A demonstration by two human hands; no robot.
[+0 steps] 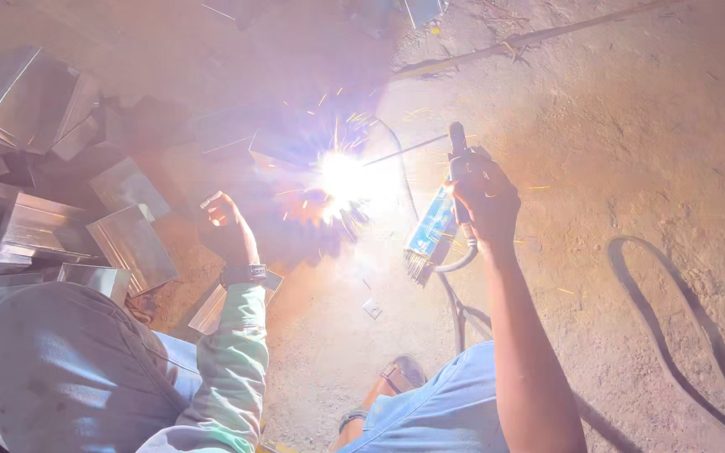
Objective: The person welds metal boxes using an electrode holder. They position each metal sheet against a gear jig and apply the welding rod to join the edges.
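Nearest the camera, the person is crouching on the dirt floor, one sandalled foot showing between the knees. The right hand is gripping the electrode holder by its insulated handle, clenched, and is also holding a bundle of spare rods; their number cannot be told. One thin rod is reaching left into the arc glare, where the workpiece is hiding. The left hand is curling, half closed, beside the glare; whether it is holding anything I cannot tell. The rod is likely light, stiff and hot at the tip. Beyond, left, roughly ten folded sheet-metal pieces are lying heaped, probably sharp-edged. One cable is looping on the right.
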